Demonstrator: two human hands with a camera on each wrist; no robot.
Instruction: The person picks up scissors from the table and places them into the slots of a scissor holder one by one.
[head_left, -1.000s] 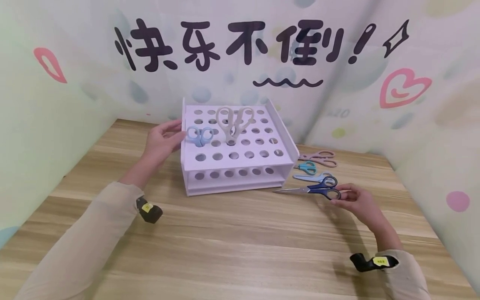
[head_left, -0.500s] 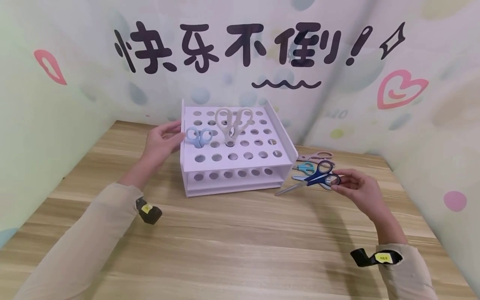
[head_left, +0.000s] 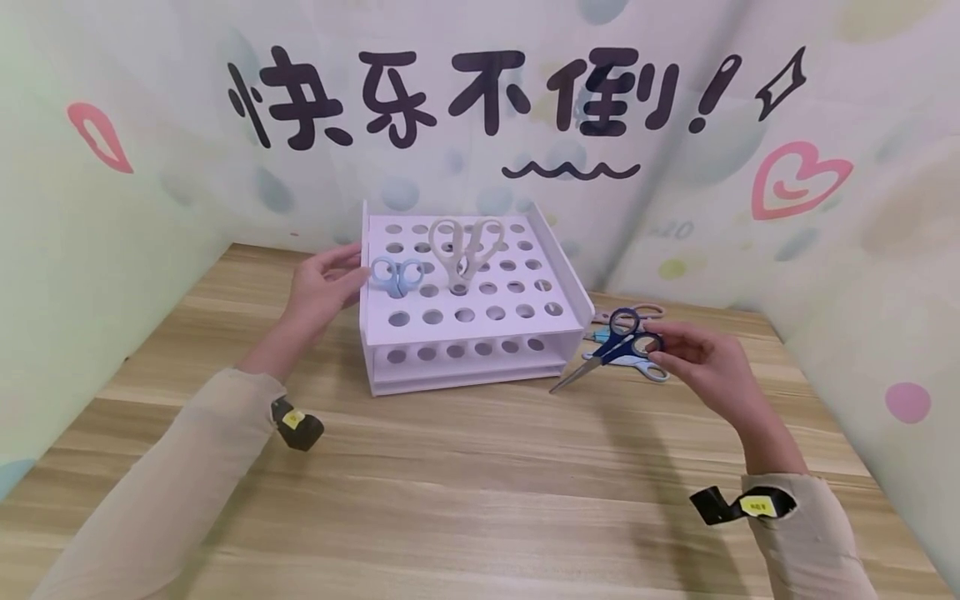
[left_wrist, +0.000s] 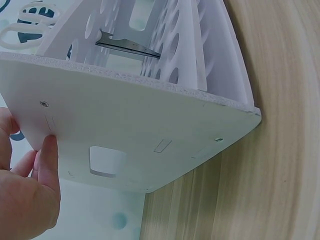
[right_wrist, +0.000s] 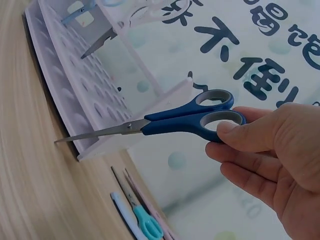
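Observation:
My right hand [head_left: 708,367] pinches one finger loop of navy-handled scissors [head_left: 617,342] between thumb and fingers. The scissors hang above the table, right of a white two-tier rack [head_left: 480,334] with round holes, their blades pointing down and left. In the right wrist view their blades [right_wrist: 107,131] look nearly closed. My left hand [head_left: 318,287] touches the rack's left side panel [left_wrist: 125,125] with its fingertips. Light blue scissors [head_left: 398,287] and larger beige scissors [head_left: 454,275] stand in the rack, handles up. One metal blade [left_wrist: 127,46] shows between the tiers.
Right of the rack lie light blue scissors [head_left: 649,367], teal scissors [right_wrist: 146,222] and pink scissors [head_left: 651,312], partly hidden behind the navy pair in the head view. A patterned backdrop [head_left: 420,179] rises behind the wooden table [head_left: 420,492].
My right hand has lifted the navy scissors off the table and drawn them slightly left. Their blades have tilted from nearly level to pointing downward. The left hand stays at the rack.

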